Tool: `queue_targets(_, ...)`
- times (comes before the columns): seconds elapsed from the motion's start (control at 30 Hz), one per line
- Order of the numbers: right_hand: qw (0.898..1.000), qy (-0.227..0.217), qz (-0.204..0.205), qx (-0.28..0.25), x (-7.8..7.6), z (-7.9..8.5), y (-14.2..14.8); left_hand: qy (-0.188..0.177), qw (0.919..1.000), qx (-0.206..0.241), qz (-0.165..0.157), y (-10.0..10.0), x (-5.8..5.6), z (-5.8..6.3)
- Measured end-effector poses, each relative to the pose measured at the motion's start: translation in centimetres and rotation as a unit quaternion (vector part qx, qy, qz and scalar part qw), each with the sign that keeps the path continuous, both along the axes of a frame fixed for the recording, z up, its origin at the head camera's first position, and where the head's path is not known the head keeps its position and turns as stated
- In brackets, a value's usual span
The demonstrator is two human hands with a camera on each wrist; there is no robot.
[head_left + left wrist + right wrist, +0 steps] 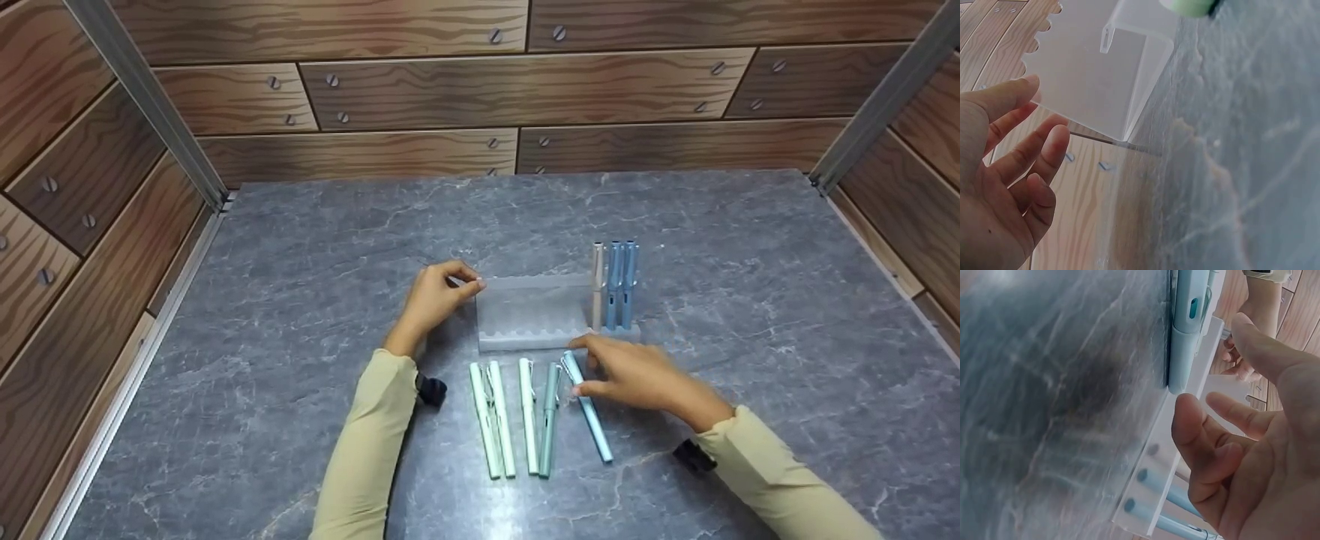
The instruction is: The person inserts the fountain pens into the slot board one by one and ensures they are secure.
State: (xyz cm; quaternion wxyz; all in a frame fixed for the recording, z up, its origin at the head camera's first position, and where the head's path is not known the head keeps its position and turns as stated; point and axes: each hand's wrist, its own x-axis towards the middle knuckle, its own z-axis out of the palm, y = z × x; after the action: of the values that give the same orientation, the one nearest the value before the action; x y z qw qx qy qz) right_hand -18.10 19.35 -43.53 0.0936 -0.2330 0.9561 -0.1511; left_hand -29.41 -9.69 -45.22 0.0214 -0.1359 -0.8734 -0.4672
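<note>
A clear plastic pen stand (532, 309) with a notched upper edge stands on the table. My left hand (439, 296) pinches its upper left corner between thumb and forefinger; in the left wrist view the other fingers (1057, 143) curl loosely beside the panel (1081, 73). Upright at the stand's right end are a beige pen (598, 281) and two blue pens (613, 281). Over a light blue pen (592, 420) lying on the table hovers my right hand (637, 373), thumb and fingers spread apart. In the right wrist view a gap shows between the fingertips and that pen (1184, 349).
Left of the light blue pen lie a darker green pen (549, 420) and several pale green pens (528, 420), side by side in front of the stand. The grey marbled table (315, 247) meets wood-patterned walls (412, 94) at the back and sides.
</note>
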Motion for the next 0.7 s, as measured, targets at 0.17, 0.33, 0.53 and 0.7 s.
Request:
queue_targets(0.17,1.000,-0.006,0.000,0.001,-0.03,-0.10,-0.27,0.004,1.0000,-0.003,-0.002,0.02,0.08,0.10)
queue_targets(0.33,1.000,-0.013,-0.001,0.002,-0.02,-0.26,-0.41,0.005,1.0000,-0.004,0.000,0.10,0.15,0.19)
queue_targets(0.53,1.000,-0.029,-0.006,0.004,-0.12,-0.61,-0.62,-0.003,1.0000,-0.002,0.001,0.03,0.15,0.00)
queue_targets(0.7,0.999,-0.039,-0.010,0.008,-0.26,-0.68,-0.73,-0.001,1.0000,0.000,0.002,0.02,0.01,-0.01)
